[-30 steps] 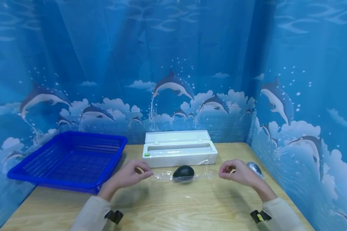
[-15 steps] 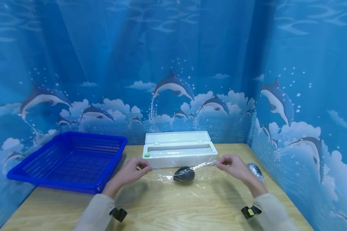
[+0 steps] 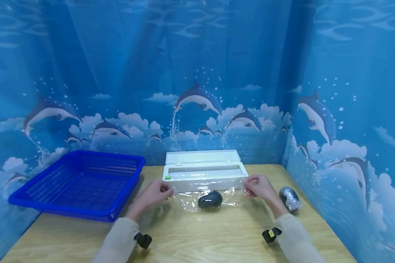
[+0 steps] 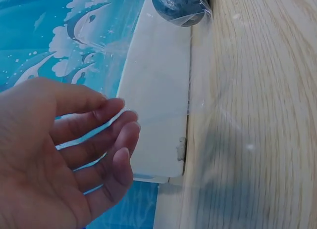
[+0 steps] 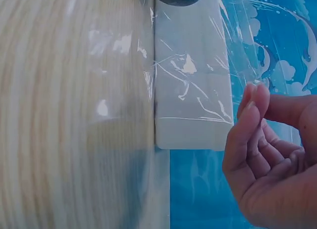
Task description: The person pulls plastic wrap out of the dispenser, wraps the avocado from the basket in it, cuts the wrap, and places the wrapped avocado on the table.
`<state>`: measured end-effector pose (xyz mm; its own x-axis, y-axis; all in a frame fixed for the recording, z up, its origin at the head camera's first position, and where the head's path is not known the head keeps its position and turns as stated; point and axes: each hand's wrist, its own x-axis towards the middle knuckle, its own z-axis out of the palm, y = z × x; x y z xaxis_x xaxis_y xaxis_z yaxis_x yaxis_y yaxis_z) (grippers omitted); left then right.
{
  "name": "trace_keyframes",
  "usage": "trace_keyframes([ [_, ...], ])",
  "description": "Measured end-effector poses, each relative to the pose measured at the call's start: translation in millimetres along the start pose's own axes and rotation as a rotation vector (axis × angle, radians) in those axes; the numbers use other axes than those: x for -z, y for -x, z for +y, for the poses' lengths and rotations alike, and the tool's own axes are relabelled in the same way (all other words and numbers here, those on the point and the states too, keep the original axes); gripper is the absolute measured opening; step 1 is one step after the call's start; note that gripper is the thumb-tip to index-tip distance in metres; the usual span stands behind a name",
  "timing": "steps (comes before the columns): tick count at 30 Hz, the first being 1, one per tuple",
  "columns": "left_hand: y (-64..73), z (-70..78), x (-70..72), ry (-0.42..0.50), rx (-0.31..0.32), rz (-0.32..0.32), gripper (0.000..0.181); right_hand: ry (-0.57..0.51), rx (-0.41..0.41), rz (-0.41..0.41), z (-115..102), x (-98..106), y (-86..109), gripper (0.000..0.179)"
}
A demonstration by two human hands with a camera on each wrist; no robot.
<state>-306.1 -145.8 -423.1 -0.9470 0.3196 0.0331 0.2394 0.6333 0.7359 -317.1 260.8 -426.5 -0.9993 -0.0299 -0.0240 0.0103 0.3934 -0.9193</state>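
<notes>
A sheet of clear plastic wrap (image 3: 231,196) stretches between my hands and covers a dark, egg-shaped avocado (image 3: 210,200) on the table. My left hand (image 3: 154,194) pinches the wrap's left far corner between thumb and index finger, the other fingers loosely bent in the left wrist view. At the opposite corner, thumb and fingertips of my right hand (image 5: 270,155) pinch the wrap; creases run from there in the right wrist view. Behind the avocado lies a white wrap dispenser box (image 3: 205,183) with its lid raised. Only the avocado's lower part shows in both wrist views.
A blue plastic basket (image 3: 113,213) stands at the left of the wooden table (image 3: 197,237). Near the right edge lies another dark, egg-shaped item in shiny wrap (image 3: 290,199). A blue dolphin-print curtain (image 3: 197,65) hangs close behind and to the right.
My right hand has moved left and slightly away from me, drawing the wrap's right side over the avocado. My left hand has shifted little. The wrapped item shows more fully.
</notes>
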Motion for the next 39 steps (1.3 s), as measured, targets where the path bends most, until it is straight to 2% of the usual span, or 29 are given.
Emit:
trace_keyframes([
  [8,-9.2,-3.9,-12.0,-0.023,0.076,0.067,0.013,0.048,-0.023,0.063,8,-9,-9.3,0.017],
  [16,-13.1,-10.6,-24.2,-0.024,0.095,0.118,0.008,0.149,-0.065,0.103,11,-15,-11.1,0.009],
  [19,-12.7,-7.6,-24.3,-0.045,0.126,0.127,0.007,0.176,-0.069,0.099,11,-16,-10.9,0.010],
  [22,-12.0,-0.6,-22.4,-0.100,0.130,0.161,0.008,0.199,-0.075,0.081,10,-16,-10.0,0.008],
  [24,-11.7,6.6,-21.1,-0.130,0.092,0.192,0.009,0.221,-0.076,0.061,7,-14,-8.7,0.008],
  [27,-10.2,22.4,-22.0,-0.158,-0.053,0.210,0.011,0.301,-0.056,0.044,0,-10,-6.1,0.018],
  [29,-9.2,34.3,-26.2,-0.167,-0.179,0.169,0.011,0.391,-0.016,0.052,-5,-8,-4.5,0.026],
  [31,-7.6,46.5,-33.3,-0.171,-0.300,0.079,0.011,0.481,0.029,0.072,-10,-6,-3.4,0.031],
  [33,-6.2,57.0,-43.4,-0.183,-0.359,-0.035,0.014,0.542,0.065,0.092,-16,-7,-2.4,0.031],
  [35,-5.1,65.0,-54.8,-0.216,-0.385,-0.123,0.020,0.565,0.085,0.098,-20,-8,-0.9,0.029],
  [37,-5.0,70.0,-66.3,-0.264,-0.397,-0.160,0.027,0.568,0.092,0.102,-24,-10,0.4,0.025],
  [39,-5.5,72.5,-75.6,-0.325,-0.401,-0.153,0.035,0.569,0.091,0.102,-24,-11,1.0,0.021],
])
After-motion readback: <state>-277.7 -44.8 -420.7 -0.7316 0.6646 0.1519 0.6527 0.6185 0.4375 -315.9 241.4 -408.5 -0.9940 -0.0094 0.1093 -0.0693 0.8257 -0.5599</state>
